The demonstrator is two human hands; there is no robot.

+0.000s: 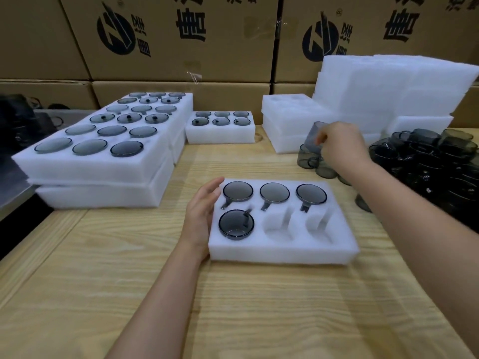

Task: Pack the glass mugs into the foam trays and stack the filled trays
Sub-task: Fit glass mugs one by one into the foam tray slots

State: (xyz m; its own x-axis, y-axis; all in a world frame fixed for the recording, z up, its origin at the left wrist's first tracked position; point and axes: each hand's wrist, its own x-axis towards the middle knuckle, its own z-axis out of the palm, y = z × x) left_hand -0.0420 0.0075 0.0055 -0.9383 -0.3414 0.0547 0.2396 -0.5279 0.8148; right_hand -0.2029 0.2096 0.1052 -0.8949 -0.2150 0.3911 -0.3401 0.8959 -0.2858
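On the wooden table (246, 307) I see stacked filled trays (98, 167) at left. Four of the near foam tray's (280, 251) six pockets hold packed mugs (238, 190). My left hand (202, 216) rests straight-fingered against its left side. My right hand (339, 146) grips a grey mug (315, 133) above the loose mugs (311, 161).

White six-pocket foam tray (282, 252), four smoky grey glass mugs (236, 224) in its pockets
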